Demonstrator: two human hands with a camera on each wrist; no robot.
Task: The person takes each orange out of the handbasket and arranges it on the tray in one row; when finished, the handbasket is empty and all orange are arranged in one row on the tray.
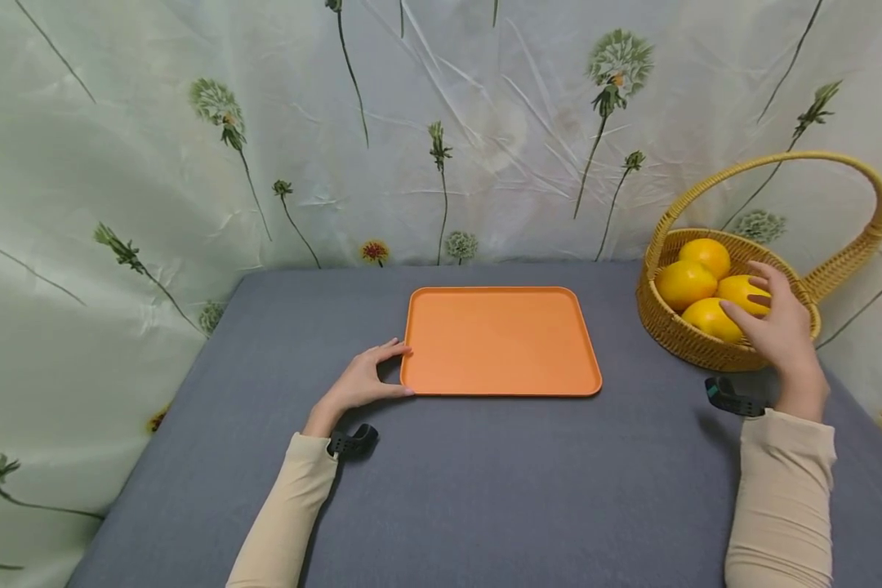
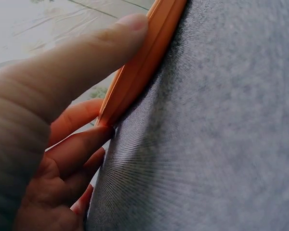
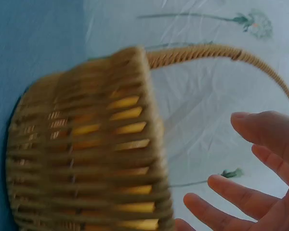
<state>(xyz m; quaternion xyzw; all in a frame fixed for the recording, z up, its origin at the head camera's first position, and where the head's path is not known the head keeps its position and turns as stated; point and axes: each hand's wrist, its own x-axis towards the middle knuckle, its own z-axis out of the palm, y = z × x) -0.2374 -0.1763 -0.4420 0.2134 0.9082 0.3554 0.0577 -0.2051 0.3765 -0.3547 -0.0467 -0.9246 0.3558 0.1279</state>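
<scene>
An orange rectangular tray (image 1: 501, 343) lies flat on the table. My left hand (image 1: 360, 380) grips its near left corner, thumb at the front edge and fingers at the left side. In the left wrist view the thumb touches the outer wall of the tray (image 2: 149, 57). My right hand (image 1: 779, 327) hovers over the right part of a wicker basket (image 1: 694, 339), fingers spread and slightly bent, holding nothing. Several yellow-orange fruits (image 1: 685, 285), perhaps lemons, lie in the basket. The right wrist view shows the fingers apart from the rim of the basket (image 3: 86, 159).
A tall wicker handle (image 1: 772, 159) arches over the basket. The table has a grey cloth (image 1: 522, 490). Behind it hangs a pale curtain (image 1: 485, 163) printed with dandelions. Each wrist carries a black strapped device (image 1: 353, 441).
</scene>
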